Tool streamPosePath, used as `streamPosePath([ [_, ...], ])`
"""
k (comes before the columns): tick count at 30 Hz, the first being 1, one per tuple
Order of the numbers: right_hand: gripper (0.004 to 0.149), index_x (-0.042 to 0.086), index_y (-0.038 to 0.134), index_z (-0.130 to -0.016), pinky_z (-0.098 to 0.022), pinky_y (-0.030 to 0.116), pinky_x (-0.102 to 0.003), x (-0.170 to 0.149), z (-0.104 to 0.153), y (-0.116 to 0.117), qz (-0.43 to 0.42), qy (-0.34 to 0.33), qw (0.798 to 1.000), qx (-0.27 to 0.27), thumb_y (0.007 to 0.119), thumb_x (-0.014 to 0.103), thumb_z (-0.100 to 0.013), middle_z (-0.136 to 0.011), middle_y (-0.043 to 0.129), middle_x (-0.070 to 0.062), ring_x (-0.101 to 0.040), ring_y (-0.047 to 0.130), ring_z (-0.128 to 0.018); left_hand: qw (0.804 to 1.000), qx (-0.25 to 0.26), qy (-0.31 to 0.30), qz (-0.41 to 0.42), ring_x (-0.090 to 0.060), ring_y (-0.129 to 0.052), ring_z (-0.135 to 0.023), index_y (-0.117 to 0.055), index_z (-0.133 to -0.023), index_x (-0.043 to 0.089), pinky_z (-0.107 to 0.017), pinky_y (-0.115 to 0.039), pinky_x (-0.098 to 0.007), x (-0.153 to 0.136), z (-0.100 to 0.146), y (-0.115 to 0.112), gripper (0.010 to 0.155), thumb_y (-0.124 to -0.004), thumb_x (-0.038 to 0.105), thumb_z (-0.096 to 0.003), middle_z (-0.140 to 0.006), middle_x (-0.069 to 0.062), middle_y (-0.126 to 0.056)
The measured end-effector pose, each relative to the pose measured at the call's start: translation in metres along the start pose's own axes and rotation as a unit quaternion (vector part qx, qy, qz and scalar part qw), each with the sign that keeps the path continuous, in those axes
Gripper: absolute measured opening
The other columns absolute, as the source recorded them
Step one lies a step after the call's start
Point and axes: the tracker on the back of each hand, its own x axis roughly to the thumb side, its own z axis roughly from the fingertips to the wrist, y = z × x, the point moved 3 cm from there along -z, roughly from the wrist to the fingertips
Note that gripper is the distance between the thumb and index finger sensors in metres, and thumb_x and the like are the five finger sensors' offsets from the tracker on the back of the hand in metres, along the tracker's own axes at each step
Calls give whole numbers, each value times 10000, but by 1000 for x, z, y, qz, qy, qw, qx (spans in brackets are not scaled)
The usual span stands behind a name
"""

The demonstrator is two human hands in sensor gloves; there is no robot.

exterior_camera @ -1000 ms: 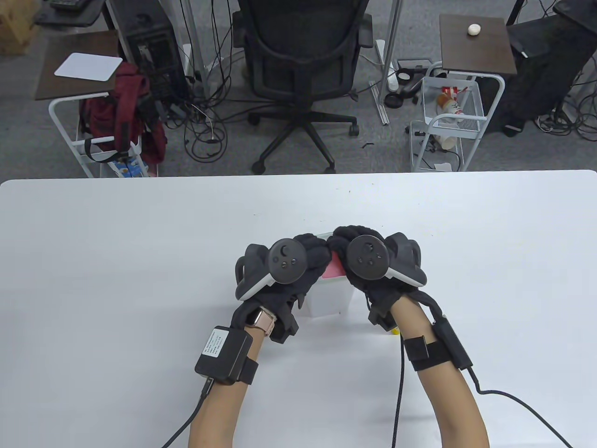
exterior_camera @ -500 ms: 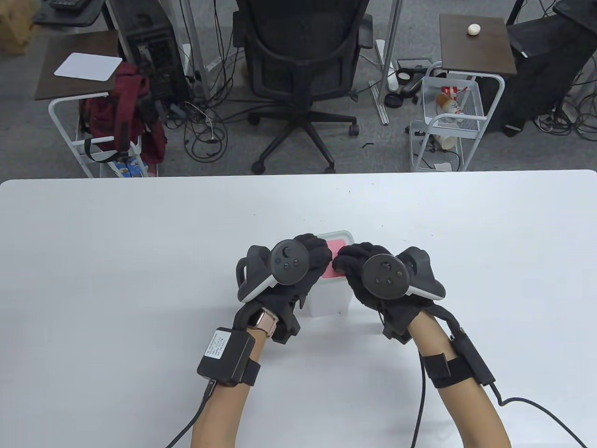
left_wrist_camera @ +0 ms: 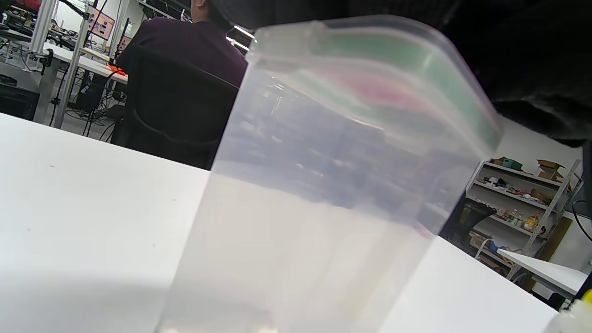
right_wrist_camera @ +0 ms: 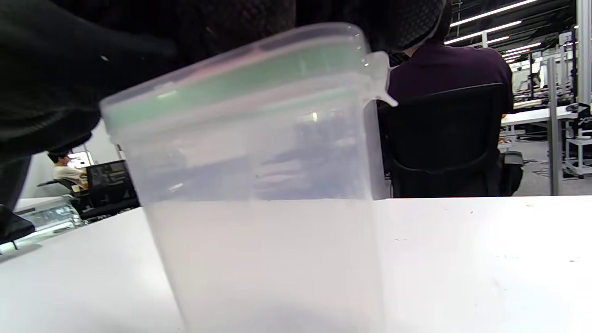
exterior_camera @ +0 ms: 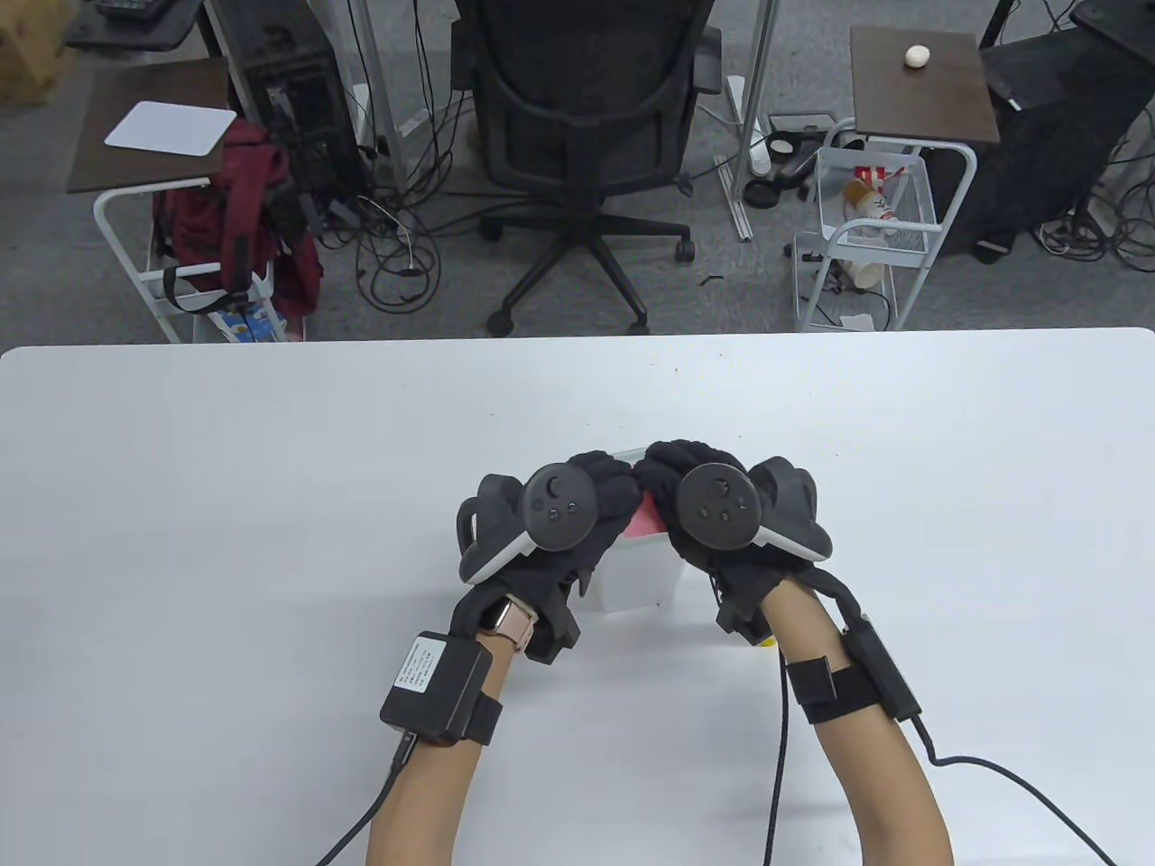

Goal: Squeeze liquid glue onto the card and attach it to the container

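— So where does the tall translucent plastic container with the green-sealed lid stand?

— Upright on the white table, near its front middle, between my two wrists. My left hand rests on the left part of the lid; my right hand lies over the right part, fingers curled down onto the pink paper card lying on the lid.

— Are you gripping or only pressing?

— Cannot tell — the gloves hide the fingertips in every view. A small yellow-tipped thing peeks out just beside my right wrist.
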Motion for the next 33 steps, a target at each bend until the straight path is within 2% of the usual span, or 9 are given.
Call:
streamPosePath([
  [4, 418, 115, 770, -962, -775, 606, -487, 0, 10, -4, -6, -20, 1000, 8, 681, 224, -568, -1065, 729, -82, -378, 700, -986, 1000, 2, 0, 0, -11, -667, -1083, -759, -838, 463, -856, -577, -223, 0, 0, 0, 380, -768, 453, -458, -1022, 262, -734],
  [11, 384, 149, 805, -917, -762, 624, -488, -2, 23, -8, -34, -50, 998, 11, 684, 227, -561, -1041, 760, -72, -372, 722, -971, 1000, 5, 0, 3, -10, -667, -1084, -749, -852, 462, -856, -577, -223, 0, 1, -1, 394, -767, 452, -459, -1022, 263, -735],
  [22, 402, 141, 754, -966, -805, 540, -502, -2, -3, 1, -9, 9, 1000, -7, 668, 227, -583, -1090, 688, -80, -378, 651, -1008, 1000, 1, -1, 17, -4, -656, -1088, -746, -850, 465, -859, -568, -217, -3, 1, -1, 393, -766, 454, -458, -1027, 261, -728],
  [29, 433, 102, 754, -976, -778, 592, -498, 6, 14, -2, 25, -25, 999, -4, 675, 242, -575, -1066, 719, -102, -390, 698, -975, 1000, 5, 6, 21, -1, -652, -1090, -753, -834, 466, -860, -564, -218, -3, 2, -2, 374, -765, 453, -460, -1026, 269, -725],
  [33, 396, 138, 788, -935, -764, 615, -497, 7, 25, -6, 3, -51, 999, 3, 678, 241, -568, -1042, 752, -87, -381, 724, -961, 1000, 6, 9, 23, 1, -650, -1090, -743, -850, 466, -861, -562, -217, -2, 2, -2, 390, -765, 452, -460, -1025, 272, -725],
])
